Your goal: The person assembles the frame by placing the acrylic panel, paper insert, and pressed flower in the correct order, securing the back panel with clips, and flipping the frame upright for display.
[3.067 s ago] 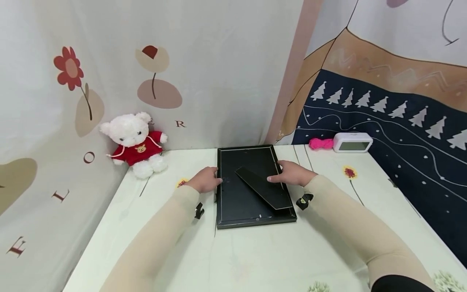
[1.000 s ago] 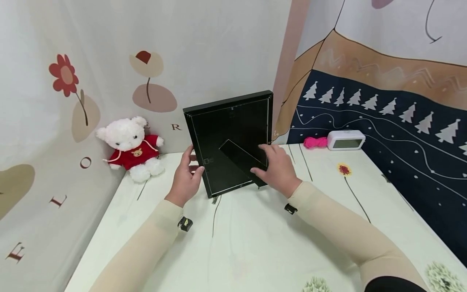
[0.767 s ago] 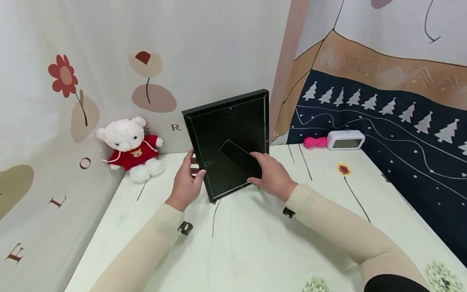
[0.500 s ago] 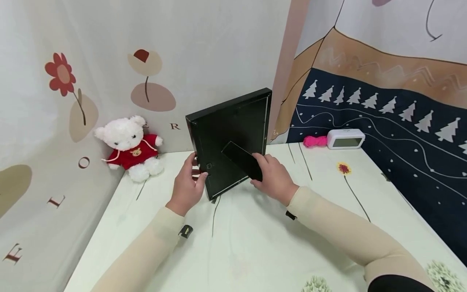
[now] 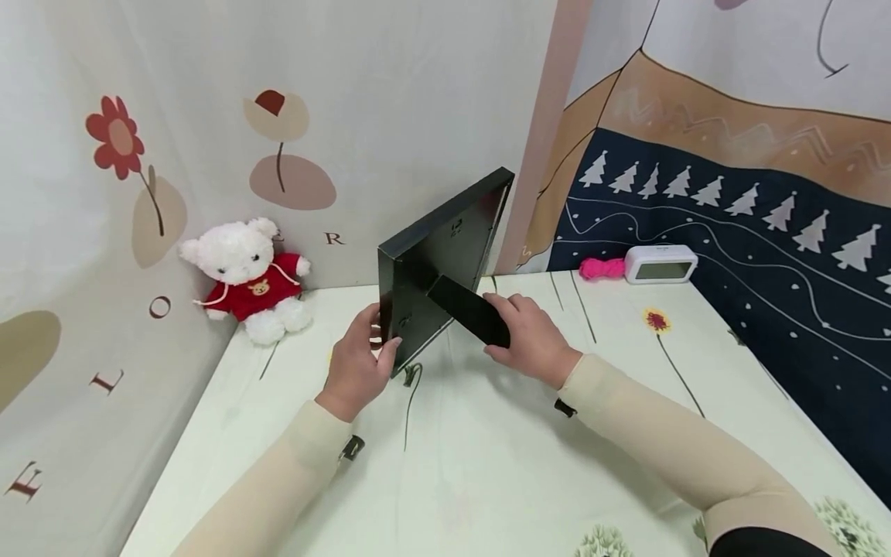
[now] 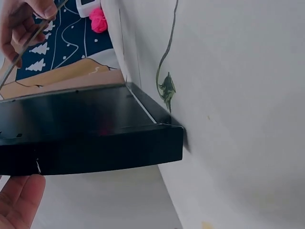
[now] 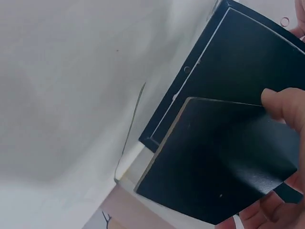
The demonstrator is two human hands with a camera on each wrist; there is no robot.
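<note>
A black picture frame stands upright on the table, its back turned towards me and angled to the right. My left hand grips its left side edge, thumb on the back and fingers behind. From the back a black easel stand juts out, swung away from the panel. My right hand pinches the free end of that stand, thumb on one face and fingers on the other. The front of the picture frame is hidden.
A white teddy bear in a red sweater sits at the back left against the curtain. At the back right, a pink bundle lies next to a white digital clock. A floral cloth covers the table.
The picture frame has gone from lying flat to standing. Lately its left side has turned towards me, and my right hand has pulled the easel stand away from the back.
</note>
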